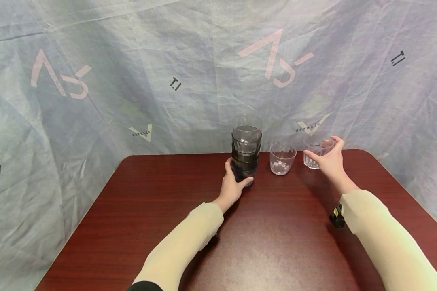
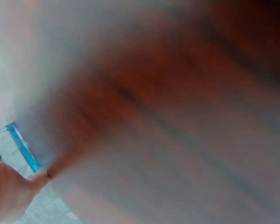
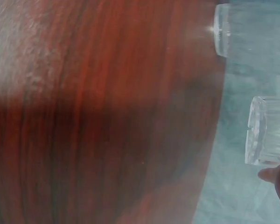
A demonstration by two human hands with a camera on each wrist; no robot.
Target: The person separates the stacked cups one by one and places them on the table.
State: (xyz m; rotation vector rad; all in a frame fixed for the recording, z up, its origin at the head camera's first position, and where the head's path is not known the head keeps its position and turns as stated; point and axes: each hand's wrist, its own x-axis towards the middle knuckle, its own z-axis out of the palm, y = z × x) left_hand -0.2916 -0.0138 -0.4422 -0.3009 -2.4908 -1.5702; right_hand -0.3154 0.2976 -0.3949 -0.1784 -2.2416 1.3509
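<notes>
Near the table's back edge stands a tall stack of nested tumblers [image 1: 246, 149], clear at the top, smoky dark in the middle and bluish at the bottom. My left hand [image 1: 230, 189] grips the stack low down, thumb in front and fingers on its left side. My right hand [image 1: 332, 162] holds a clear tumbler [image 1: 312, 160] between thumb and fingers, upright. That tumbler [image 3: 266, 130] shows against the cloth in the right wrist view, a fingertip beside it. Between the hands stands another clear tumbler [image 1: 282, 159], touched by neither. The left wrist view is mostly blurred.
The dark red wooden table [image 1: 160, 186] ends in a back edge just behind the tumblers. A grey printed cloth [image 1: 189, 52] hangs behind it and along both sides. A small black device [image 1: 336, 217] shows below the right sleeve [image 1: 368, 214].
</notes>
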